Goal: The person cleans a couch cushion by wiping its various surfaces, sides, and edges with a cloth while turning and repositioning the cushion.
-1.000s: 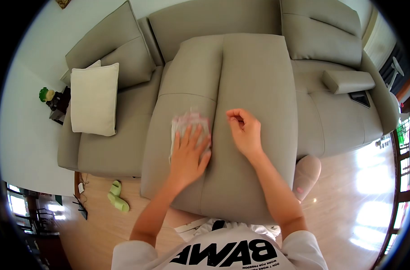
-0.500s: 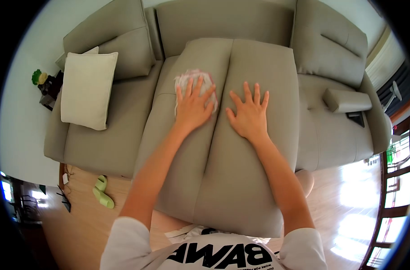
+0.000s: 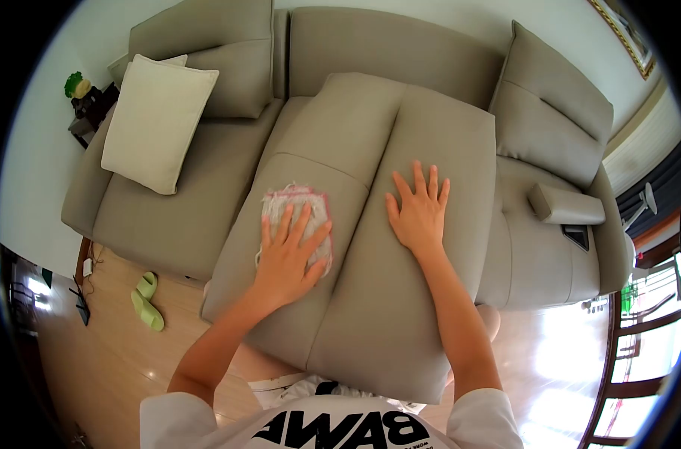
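A whitish cloth with pink edging and a frayed rim (image 3: 316, 203) lies flat on the left half of a grey-beige sofa cushion panel (image 3: 389, 329). My left hand (image 3: 284, 262) rests flat on top of the cloth, fingers spread, hiding its lower part. On the right half of the same panel, my right hand (image 3: 419, 213) lies palm down with its fingers apart and nothing under it that I can make out. A lengthwise seam in the panel runs between the two hands.
Cream throw pillows (image 3: 159, 123) lean on the sofa's left seat. A small padded block (image 3: 569, 203) sits on the right seat. Green slippers (image 3: 147, 301) are on the wooden floor at left. A dark side stand (image 3: 93, 112) stands beyond the left armrest.
My left hand and the cloth have slid toward me, from across the panel's cross seam to below it. The right hand stays on the right half. The view has tilted.
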{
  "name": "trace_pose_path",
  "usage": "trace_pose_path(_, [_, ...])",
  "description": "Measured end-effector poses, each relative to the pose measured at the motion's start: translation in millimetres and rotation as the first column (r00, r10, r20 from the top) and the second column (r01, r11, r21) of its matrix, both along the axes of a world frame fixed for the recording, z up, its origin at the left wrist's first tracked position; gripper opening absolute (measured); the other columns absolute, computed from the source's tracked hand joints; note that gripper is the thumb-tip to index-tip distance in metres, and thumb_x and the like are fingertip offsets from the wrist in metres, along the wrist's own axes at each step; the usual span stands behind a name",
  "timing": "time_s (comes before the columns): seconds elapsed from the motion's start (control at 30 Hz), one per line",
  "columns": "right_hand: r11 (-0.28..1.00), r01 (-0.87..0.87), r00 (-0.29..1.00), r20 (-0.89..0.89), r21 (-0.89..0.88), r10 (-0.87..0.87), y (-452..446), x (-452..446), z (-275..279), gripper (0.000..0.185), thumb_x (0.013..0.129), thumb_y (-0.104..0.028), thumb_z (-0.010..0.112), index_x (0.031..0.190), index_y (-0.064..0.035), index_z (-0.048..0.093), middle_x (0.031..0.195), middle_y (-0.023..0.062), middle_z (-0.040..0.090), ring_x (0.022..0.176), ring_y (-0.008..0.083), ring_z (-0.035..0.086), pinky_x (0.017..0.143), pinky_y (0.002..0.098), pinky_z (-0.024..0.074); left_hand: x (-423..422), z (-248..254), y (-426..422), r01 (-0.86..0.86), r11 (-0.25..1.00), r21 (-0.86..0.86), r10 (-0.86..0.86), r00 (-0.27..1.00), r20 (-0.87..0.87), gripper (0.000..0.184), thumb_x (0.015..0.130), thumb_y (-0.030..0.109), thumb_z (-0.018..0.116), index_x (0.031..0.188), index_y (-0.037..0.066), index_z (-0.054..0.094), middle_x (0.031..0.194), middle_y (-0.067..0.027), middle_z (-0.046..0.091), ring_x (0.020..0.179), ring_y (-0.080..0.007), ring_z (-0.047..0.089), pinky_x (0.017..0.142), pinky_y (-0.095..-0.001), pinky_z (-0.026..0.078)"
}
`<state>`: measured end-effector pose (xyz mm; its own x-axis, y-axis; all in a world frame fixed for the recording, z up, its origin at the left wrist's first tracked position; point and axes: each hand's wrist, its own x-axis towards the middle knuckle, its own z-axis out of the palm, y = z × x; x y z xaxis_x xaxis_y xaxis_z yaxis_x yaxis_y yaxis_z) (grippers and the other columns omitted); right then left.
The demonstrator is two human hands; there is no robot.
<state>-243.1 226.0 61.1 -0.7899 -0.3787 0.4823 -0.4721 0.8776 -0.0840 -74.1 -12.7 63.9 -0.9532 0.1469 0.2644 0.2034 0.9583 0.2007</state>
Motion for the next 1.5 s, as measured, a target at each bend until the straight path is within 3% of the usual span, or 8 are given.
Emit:
trace_pose_path(0.27, [0.999, 0.020, 1.000, 0.023, 0.028, -0.020, -9, -2, 11, 0.047, 0.098, -0.035, 0.061, 0.140, -0.0143, 0.064, 0.160, 0.0196, 0.043, 0.152, 0.0460, 0.029, 0.124, 0.0649, 0.0157, -140, -25, -32, -0.134, 0.990, 0.031, 0.137, 0.977, -0.163, 0.068, 0.097, 0.040, 0.057, 0.161, 0.031, 0.039, 0.171, -0.0134, 0.026, 0.157, -0.0425, 0.022, 0.120, -0.0729, 0.014])
trace_pose_path(0.43, [1.000, 0.012, 0.999, 0.037, -0.013, -0.011, -7, -4, 12, 0.045, 0.096, -0.035, 0.063, 0.136, -0.0159, 0.067, 0.160, 0.0170, 0.044, 0.151, 0.0440, 0.032, 0.125, 0.0630, 0.0165, -237, -14, -51, -0.360, 0.913, 0.191, 0.364, 0.931, 0.017, 0.063, 0.099, 0.048, 0.049, 0.159, 0.030, 0.043, 0.171, -0.0155, 0.026, 0.154, -0.0457, 0.025, 0.117, -0.0760, 0.018])
trace_pose_path(0.8, [0.994, 0.034, 0.997, 0.066, 0.100, -0.041, -2, 3, 9, 0.044, 0.101, -0.035, 0.059, 0.141, -0.0176, 0.064, 0.162, 0.0184, 0.042, 0.154, 0.0442, 0.028, 0.126, 0.0595, 0.0163, -22, -14, -35, -0.149, 0.986, 0.073, 0.153, 0.987, -0.056, 0.067, 0.100, 0.043, 0.053, 0.161, 0.021, 0.039, 0.169, -0.0163, 0.029, 0.153, -0.0503, 0.023, 0.119, -0.0724, 0.018])
trace_pose_path(1.0, [0.983, 0.071, 0.996, 0.032, 0.171, -0.078, -14, -2, 6, 0.045, 0.100, -0.033, 0.059, 0.142, -0.0176, 0.063, 0.161, 0.0195, 0.042, 0.152, 0.0472, 0.028, 0.124, 0.0626, 0.0175, -83, -35, -65, -0.175, 0.977, 0.121, 0.190, 0.974, -0.127, 0.069, 0.099, 0.044, 0.053, 0.162, 0.022, 0.036, 0.170, -0.0140, 0.027, 0.155, -0.0458, 0.023, 0.121, -0.0683, 0.019])
trace_pose_path(1.13, [0.980, 0.077, 0.997, -0.002, 0.183, -0.078, -17, -5, 5, 0.046, 0.096, -0.032, 0.062, 0.140, -0.0192, 0.064, 0.158, 0.0198, 0.042, 0.150, 0.0500, 0.030, 0.123, 0.0651, 0.0187, -177, -36, -109, -0.360, 0.753, 0.551, 0.225, 0.928, 0.298, 0.069, 0.103, 0.049, 0.039, 0.165, 0.018, 0.030, 0.171, -0.0130, 0.028, 0.156, -0.0355, 0.027, 0.124, -0.0562, 0.023])
trace_pose_path(1.2, [0.978, 0.097, 0.995, -0.003, 0.183, -0.098, -20, -4, 5, 0.044, 0.097, -0.033, 0.061, 0.139, -0.0211, 0.065, 0.157, 0.0175, 0.044, 0.150, 0.0467, 0.031, 0.124, 0.0628, 0.0183, -205, -63, -127, -0.308, 0.720, 0.622, 0.158, 0.945, 0.286, 0.071, 0.104, 0.050, 0.034, 0.165, 0.014, 0.027, 0.170, -0.0138, 0.028, 0.155, -0.0333, 0.029, 0.125, -0.0483, 0.025])
trace_pose_path(1.33, [0.978, 0.114, 0.993, 0.004, 0.173, -0.117, -21, -3, 6, 0.044, 0.097, -0.035, 0.060, 0.139, -0.0227, 0.065, 0.157, 0.0156, 0.044, 0.150, 0.0446, 0.031, 0.124, 0.0611, 0.0179, -194, -64, -131, -0.283, 0.705, 0.651, 0.122, 0.952, 0.282, 0.074, 0.105, 0.050, 0.030, 0.165, 0.005, 0.025, 0.169, -0.0158, 0.030, 0.154, -0.0334, 0.031, 0.125, -0.0385, 0.026])
trace_pose_path(1.5, [0.977, 0.112, 0.994, -0.005, 0.184, -0.113, -17, -7, 3, 0.044, 0.098, -0.035, 0.058, 0.141, -0.0238, 0.064, 0.159, 0.0153, 0.042, 0.149, 0.0456, 0.032, 0.124, 0.0624, 0.0188, -122, -79, -146, -0.265, 0.664, 0.699, 0.050, 0.949, 0.313, 0.068, 0.105, 0.047, 0.036, 0.163, 0.012, 0.034, 0.158, -0.0166, 0.047, 0.141, -0.0312, 0.046, 0.117, -0.0394, 0.035])
